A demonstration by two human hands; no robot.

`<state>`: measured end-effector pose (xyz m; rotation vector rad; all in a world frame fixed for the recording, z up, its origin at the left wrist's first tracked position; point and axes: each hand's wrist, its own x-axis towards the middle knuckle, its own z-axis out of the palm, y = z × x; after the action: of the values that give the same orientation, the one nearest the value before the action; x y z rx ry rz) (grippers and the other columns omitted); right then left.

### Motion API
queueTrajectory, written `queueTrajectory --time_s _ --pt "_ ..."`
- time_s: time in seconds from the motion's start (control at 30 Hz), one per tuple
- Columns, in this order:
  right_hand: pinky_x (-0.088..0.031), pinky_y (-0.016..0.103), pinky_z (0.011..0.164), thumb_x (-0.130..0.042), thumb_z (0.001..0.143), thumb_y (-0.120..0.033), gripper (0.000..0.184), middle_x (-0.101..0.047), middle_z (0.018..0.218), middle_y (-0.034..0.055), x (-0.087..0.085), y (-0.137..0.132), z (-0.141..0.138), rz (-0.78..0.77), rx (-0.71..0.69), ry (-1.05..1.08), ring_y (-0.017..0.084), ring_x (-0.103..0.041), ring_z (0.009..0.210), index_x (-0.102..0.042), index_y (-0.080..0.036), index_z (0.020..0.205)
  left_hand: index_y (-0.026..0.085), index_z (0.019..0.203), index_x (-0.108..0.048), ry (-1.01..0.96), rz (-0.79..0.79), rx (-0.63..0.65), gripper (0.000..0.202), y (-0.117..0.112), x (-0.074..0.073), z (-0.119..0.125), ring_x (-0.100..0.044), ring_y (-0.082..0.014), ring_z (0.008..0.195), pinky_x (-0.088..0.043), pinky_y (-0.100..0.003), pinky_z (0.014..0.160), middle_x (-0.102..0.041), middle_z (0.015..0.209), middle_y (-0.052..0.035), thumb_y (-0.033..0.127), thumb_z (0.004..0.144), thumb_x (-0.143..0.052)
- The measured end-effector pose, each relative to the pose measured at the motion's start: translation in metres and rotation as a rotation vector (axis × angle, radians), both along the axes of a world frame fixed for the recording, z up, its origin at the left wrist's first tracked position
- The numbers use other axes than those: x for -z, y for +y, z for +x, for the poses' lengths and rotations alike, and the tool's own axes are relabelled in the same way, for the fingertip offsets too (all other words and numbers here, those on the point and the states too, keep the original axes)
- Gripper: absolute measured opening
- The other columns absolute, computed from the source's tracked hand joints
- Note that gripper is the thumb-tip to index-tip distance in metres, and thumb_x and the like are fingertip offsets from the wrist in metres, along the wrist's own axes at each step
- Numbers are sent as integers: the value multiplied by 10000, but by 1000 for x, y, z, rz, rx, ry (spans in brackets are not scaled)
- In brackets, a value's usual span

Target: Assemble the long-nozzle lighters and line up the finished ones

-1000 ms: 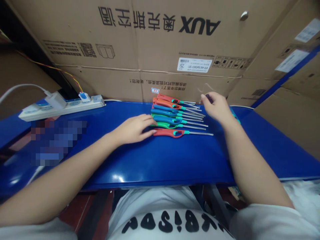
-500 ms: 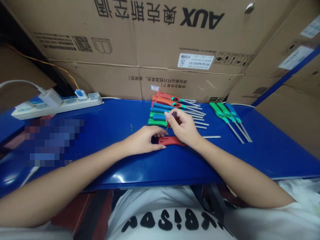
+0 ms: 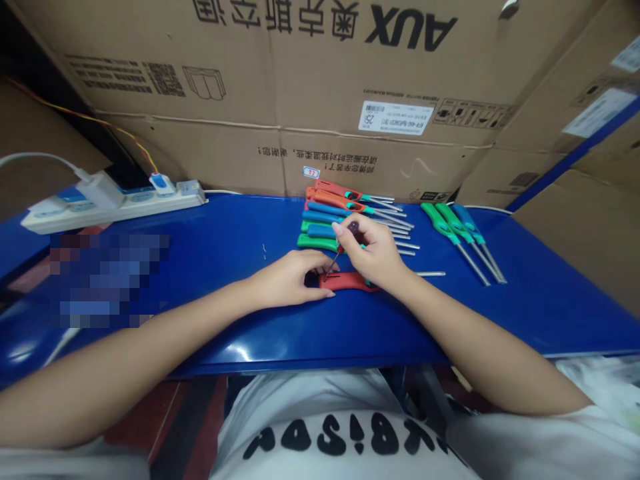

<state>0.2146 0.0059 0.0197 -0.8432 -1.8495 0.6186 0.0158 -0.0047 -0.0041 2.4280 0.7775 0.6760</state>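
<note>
Blue surface (image 3: pixel 250 320), cardboard boxes (image 3: pixel 300 100) stacked behind. Far left: white power strip (image 3: pixel 115 203), plugs in. Centre: left hand (image 3: pixel 287 280), fingers closed on the handle end of a red lighter (image 3: pixel 350 281), which lies flat mid-surface with its metal tube pointing right. Just beside it: right hand (image 3: pixel 377 253), fingers pinching a small screwdriver (image 3: pixel 340 247), tilted, tip down at the lighter's handle end. Behind both hands: row of lighters (image 3: pixel 330 213) in red, blue and green, side by side. Right: three more lighters (image 3: pixel 460 230), two green, one blue, set apart.
</note>
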Motion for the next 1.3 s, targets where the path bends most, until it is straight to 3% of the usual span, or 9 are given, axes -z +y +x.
queueTrajectory --time_s 0.23,0.37,0.5,0.57,0.67,0.8,1.0,1.2,1.3 --pt "-394 249 572 -561 993 -464 322 -572 624 -32 -6 -7 2 105 13 -136 111 -499 557 -575 -214 790 162 1029 -685 8 -16 7 283 1 0 0 -681 -203 887 -545 -321 816 -729 975 -54 367 857 -778" --pt "-404 250 610 -504 1026 -440 294 -674 715 0 -11 -10 4 294 13 -374 122 -561 583 -650 -185 1022 167 1013 -710 -5 -21 7 237 2 1 0 -701 -217 919 -562 -336 846 -753 1012 -65 327 850 -775" --pt "-288 294 575 -359 1074 -429 451 -704 687 76 -35 -18 -5 478 96 -799 180 -618 613 -693 -126 1078 175 1115 -722 -35 -38 21 284 1 3 0 -715 -247 1051 -567 -377 953 -768 1129 -77 265 847 -755" --pt "-218 312 557 -321 1081 -468 528 -702 674 116 -51 -23 -15 447 166 -982 205 -633 616 -703 -124 961 176 1140 -722 -37 -59 15 302 0 3 0 -708 -266 1106 -565 -398 985 -772 1137 -78 263 851 -740" --pt "-200 316 560 -392 1066 -359 414 -719 734 149 -71 -26 -30 384 153 -1133 234 -667 679 -699 -128 912 173 1135 -723 -31 -77 -21 305 -3 2 0 -716 -283 1090 -584 -408 957 -784 1088 -77 283 851 -736" --pt "-230 295 563 -486 991 -201 207 -734 827 116 -82 -22 -34 325 -10 -1167 221 -652 686 -669 -151 1072 164 1138 -715 -37 -59 -18 303 -4 2 -1 -725 -278 1061 -589 -404 944 -778 1123 -87 258 852 -738" --pt "-323 272 613 -539 911 -127 425 -737 1063 91 -87 -22 -15 217 -309 -1054 198 -650 823 -539 -179 1333 166 1027 -722 -42 -34 43 185 0 3 -3 -725 -257 1025 -586 -388 943 -777 1046 -78 259 867 -715" --pt "-297 308 607 -387 1054 -322 335 -742 904 120 -84 -22 -16 269 -118 -1129 225 -620 699 -641 -137 1170 192 1187 -699 4 -21 47 322 -1 1 -5 -679 -280 1197 -534 -429 1070 -749 1225 -82 286 880 -715" --pt "-308 296 607 -433 1035 -271 293 -749 944 95 -84 -19 -14 251 -199 -1083 206 -621 707 -614 -166 1239 188 1169 -704 31 -8 72 298 0 -1 -5 -682 -286 1192 -529 -448 1074 -759 1190 -86 296 891 -711"
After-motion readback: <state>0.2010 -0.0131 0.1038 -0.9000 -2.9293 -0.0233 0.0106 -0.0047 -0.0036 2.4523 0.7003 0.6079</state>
